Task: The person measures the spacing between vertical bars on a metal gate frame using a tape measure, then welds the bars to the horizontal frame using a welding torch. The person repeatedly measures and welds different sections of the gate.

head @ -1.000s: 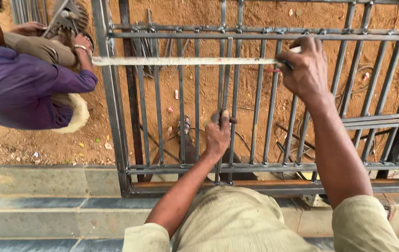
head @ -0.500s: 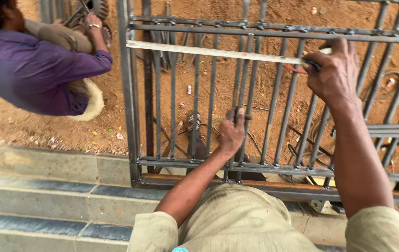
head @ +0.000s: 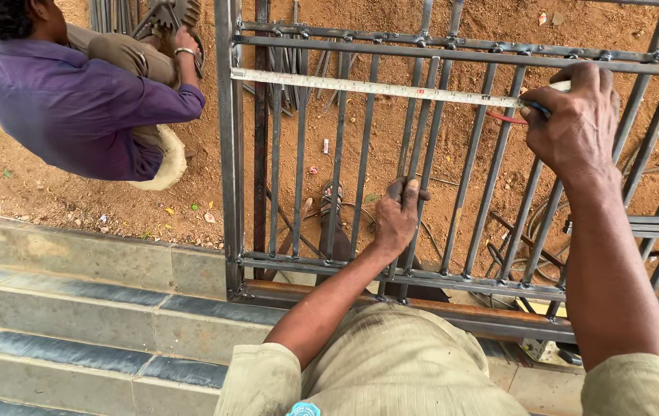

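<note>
A grey metal gate frame (head: 230,177) of vertical bars stands before me over brown dirt. My left hand (head: 396,218) grips a loose upright bar (head: 422,131) near the gate's middle. My right hand (head: 576,123) is closed on a tape measure case at the upper right. Its pale blade (head: 360,86) runs flat leftwards across the bars to the frame's left post. A red pencil-like stick pokes out under my right fingers.
A person in a purple shirt (head: 75,108) crouches at the upper left beside the gate. Stone steps (head: 75,308) lie at the lower left. A sandalled foot (head: 332,202) and cables (head: 533,239) lie on the dirt behind the bars.
The view has shifted so the gate and both hands sit further right and lower. My hands keep the same grips on the bar and the tape.
</note>
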